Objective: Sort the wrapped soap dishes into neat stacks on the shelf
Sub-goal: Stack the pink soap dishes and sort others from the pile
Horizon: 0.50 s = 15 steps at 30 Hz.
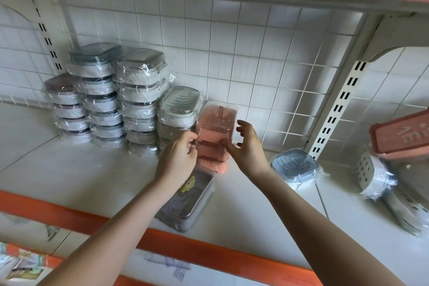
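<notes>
A: Status on the pink stack?

B: Both hands on it. Left hand (180,150) has fingers curled against the left side of the pink soap dishes (214,137), right hand (243,144) pinches the right side with thumb in front and fingers spread behind. Both grips are closed on the pile, one per side, so it can be squared up without toppling (my read).

A: Where does it sit?

B: On the shelf (69,169), just right of the grey-green stack (178,111), touching or nearly so. Top pink dish tilts back toward the wire grid wall (267,53); lower ones fan out forward. Not neat yet.

A: Why that spot?

B: Looks sorted by type and colour: round dishes in three columns at left (104,97), rectangular ones next. Pink continues the row.

A: Leftovers?

B: Grey dish (185,204) lies loose at the shelf front, under the left forearm. Blue dish (293,167) lies alone to the right, well apart from any stack. Both probably need homes.

A: Risk?

B: Slippery film wrap, tall narrow pile. Likely to slide if released crooked.
</notes>
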### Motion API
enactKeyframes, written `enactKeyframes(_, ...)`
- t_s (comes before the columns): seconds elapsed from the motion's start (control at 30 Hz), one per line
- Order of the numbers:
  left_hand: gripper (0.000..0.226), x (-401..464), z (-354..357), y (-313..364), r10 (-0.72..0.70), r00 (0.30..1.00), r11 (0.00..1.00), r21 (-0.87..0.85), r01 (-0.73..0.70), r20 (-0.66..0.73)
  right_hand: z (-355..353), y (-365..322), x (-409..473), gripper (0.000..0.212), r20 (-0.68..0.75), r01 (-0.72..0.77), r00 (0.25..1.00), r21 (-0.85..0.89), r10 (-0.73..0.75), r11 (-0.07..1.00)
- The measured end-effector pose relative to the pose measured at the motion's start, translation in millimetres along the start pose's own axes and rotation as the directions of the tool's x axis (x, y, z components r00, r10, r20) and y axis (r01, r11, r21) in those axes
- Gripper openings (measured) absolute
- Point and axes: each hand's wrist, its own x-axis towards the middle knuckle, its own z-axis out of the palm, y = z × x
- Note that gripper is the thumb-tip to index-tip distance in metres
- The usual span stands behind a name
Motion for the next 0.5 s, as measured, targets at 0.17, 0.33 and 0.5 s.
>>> enactKeyframes(0.17,0.019,-17.2,-19.5,-26.4,-0.142,0.987,0.982,0.138,0.131,0.074,-1.2,8.7,-44.4,0.038,-0.005,-0.008,1.0,-0.034,0.008,0.999)
enactKeyframes(0.33,0.009,-47.8,-24.9,-45.1,-0.276,0.958,0.957,0.109,0.268,0.074,18.4,19.8,-89.2,0.032,0.202,-0.04,0.978,-0.008,0.041,0.999)
enactKeyframes(0.5,0.013,-70.0,-25.9,-41.6,-0.298,0.952,0.953,-0.028,0.3,0.065,29.1,17.9,-111.1,0.05,0.299,-0.086,0.953,0.081,0.058,0.993)
